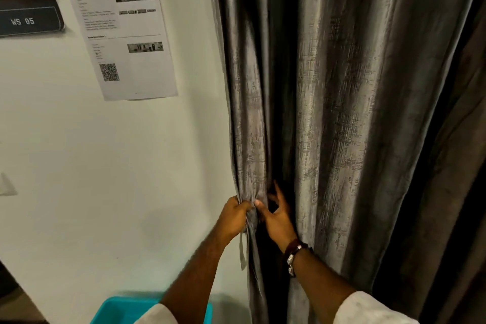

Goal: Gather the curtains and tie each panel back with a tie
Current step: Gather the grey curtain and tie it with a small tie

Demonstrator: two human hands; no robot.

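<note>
Grey, sheeny fabric hangs in long vertical folds at the right of your view; this curtain panel [328, 113] runs top to bottom, and its leading edge sits against the pale wall [105, 166]. Your left hand [234, 214] is clenched round that edge fold; a thin pale strip, likely the tie [243, 250], dangles straight down just below the fist. Your right hand [276, 216] is just beside it, thumb pressed to the same fold, fingers loosely spread and reaching into the dark pleat behind; it grasps nothing firmly that I can see. The bulk of the cloth lies to the right of both hands, so the right is nearer for sweeping it leftward into the bundle; gathering looks barely begun.
</note>
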